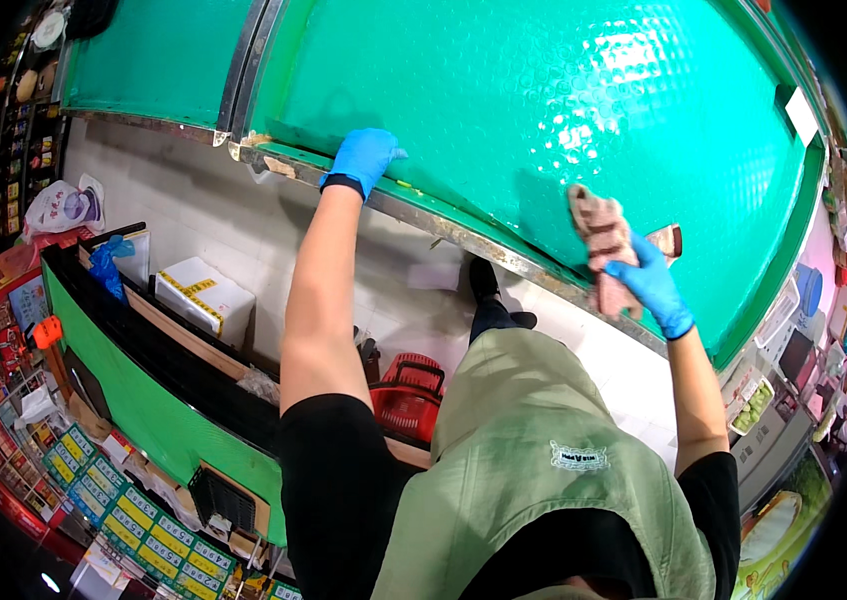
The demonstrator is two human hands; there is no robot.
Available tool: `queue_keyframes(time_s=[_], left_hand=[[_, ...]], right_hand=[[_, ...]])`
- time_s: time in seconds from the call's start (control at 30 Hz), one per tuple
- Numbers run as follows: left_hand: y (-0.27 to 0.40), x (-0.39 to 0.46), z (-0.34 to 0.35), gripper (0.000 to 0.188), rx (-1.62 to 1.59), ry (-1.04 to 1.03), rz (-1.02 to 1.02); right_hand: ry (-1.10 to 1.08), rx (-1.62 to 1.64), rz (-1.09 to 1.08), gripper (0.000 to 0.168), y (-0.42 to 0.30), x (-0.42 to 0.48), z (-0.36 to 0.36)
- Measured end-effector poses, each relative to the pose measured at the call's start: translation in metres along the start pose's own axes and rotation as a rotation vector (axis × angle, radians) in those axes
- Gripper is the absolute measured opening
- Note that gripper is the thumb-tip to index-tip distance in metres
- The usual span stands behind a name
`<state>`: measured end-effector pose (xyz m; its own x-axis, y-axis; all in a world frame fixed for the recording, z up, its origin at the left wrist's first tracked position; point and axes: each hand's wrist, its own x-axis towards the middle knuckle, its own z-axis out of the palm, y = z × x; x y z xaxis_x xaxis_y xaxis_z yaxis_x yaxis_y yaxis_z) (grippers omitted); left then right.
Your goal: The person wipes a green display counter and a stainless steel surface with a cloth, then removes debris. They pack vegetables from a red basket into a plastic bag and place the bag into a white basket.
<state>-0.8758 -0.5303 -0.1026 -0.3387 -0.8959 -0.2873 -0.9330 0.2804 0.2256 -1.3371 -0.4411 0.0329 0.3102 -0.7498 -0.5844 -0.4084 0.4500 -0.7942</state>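
Note:
In my right hand (647, 281), gloved in blue, is a bunched pinkish-brown striped cloth (605, 232). The cloth hangs over the front edge of a large display bin lined with green textured sheeting (423, 90), and one striped end sticks out past the far side of my fingers. My left hand (365, 159), also in a blue glove, rests on the bin's front rim, left of the cloth. Its thumb points to the right; its other fingers are mostly hidden, so their grip is unclear. Small yellowish-green scraps (404, 184) lie along the rim.
A metal divider (247, 67) parts the bin from another green section on the left. Below stand a white foam box (205, 296), a red shopping basket (408, 397) and a green-sided counter (168, 405). A white card (801, 116) is at the bin's right wall.

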Motion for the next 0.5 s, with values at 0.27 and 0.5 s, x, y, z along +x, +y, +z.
queue_keyframes(time_s=[0.27, 0.5], left_hand=[[-0.013, 0.026, 0.006, 0.046, 0.239, -0.064, 0.001], [-0.035, 0.033, 0.012, 0.044, -0.025, 0.045, 0.073]], right_hand=[[-0.154, -0.573, -0.656, 0.049, -0.094, 0.119, 0.133], [-0.541, -0.953, -0.367, 0.052, -0.098, 0.21, 0.199]])
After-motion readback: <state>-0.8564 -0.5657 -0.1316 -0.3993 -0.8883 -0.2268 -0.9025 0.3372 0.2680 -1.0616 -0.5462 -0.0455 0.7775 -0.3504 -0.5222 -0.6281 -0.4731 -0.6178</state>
